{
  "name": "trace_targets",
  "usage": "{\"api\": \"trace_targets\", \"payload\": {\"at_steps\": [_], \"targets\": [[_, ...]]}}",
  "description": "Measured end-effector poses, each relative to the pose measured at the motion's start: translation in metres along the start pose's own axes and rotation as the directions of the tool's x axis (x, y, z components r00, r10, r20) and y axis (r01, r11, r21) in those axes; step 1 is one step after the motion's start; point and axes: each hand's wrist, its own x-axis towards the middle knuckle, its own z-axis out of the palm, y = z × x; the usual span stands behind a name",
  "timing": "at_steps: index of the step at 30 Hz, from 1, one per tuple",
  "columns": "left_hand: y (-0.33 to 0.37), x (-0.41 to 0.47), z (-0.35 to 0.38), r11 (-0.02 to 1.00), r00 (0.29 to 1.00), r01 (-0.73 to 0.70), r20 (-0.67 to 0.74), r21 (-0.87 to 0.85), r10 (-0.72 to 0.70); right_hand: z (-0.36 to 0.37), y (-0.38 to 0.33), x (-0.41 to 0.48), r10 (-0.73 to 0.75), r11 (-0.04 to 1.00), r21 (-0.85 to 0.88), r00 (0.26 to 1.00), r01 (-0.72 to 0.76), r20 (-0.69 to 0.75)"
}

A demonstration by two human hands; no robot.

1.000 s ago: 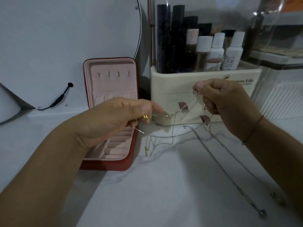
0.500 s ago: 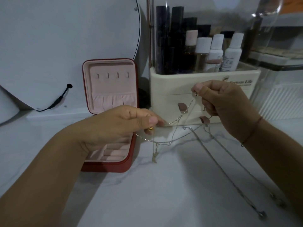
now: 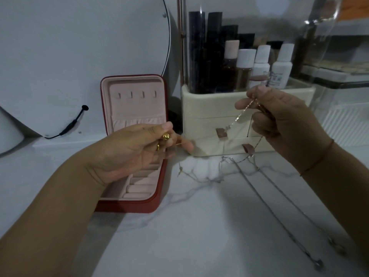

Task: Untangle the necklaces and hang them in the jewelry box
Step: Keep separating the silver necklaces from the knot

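Observation:
My left hand [image 3: 139, 148] pinches a thin gold necklace [image 3: 180, 170] in front of the open red jewelry box [image 3: 131, 204]; a gold bead shows between its fingers. The box's pink lid stands upright, and its row of small hooks [image 3: 135, 94] holds nothing. My right hand [image 3: 279, 124] pinches a second chain [image 3: 237, 117] that runs down and left toward the tangle. Below both hands, tangled chain loops [image 3: 215, 176] lie on the white marble tabletop [image 3: 199, 226]. A long silver necklace [image 3: 279, 220] trails from the tangle to the lower right.
A cream cosmetics organizer [image 3: 211, 108] with small drawers and several bottles stands behind the hands. A round mirror [image 3: 79, 56] with a black cable leans at the back left. Clear plastic containers [image 3: 343, 108] sit at the right.
My left hand has drawn back left and turned, lifting its gold chain. My right hand rose slightly. The hanging strand between them has dropped onto the tabletop.

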Motion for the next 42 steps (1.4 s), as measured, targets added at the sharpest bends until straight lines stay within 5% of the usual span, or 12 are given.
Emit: {"api": "trace_targets", "payload": {"at_steps": [7, 13, 19, 29, 42], "targets": [[0.003, -0.001, 0.0, 0.977, 0.998, 0.059, 0.039, -0.204, -0.052, 0.002, 0.002, -0.001, -0.021, 0.999, -0.047, 0.999, 0.023, 0.042], [0.006, -0.002, 0.008, 0.994, 0.994, 0.106, 0.0, -0.022, -0.106, 0.003, 0.0, -0.004, -0.059, 0.99, -0.127, 0.998, 0.062, 0.028], [0.003, -0.001, 0.021, 0.946, 0.98, 0.149, 0.088, 0.288, -0.181, 0.011, -0.002, -0.01, -0.007, 0.998, -0.052, 0.982, 0.018, 0.191], [-0.016, 0.012, 0.048, 0.937, 0.991, 0.115, -0.107, 0.329, -0.084, 0.025, -0.001, -0.019, 0.056, 0.998, -0.036, 0.946, -0.047, 0.321], [-0.013, 0.017, 0.055, 0.999, 0.945, -0.032, -0.326, 0.006, 0.032, 0.027, -0.002, -0.02, 0.086, 0.996, 0.003, 0.954, -0.091, 0.286]]}}
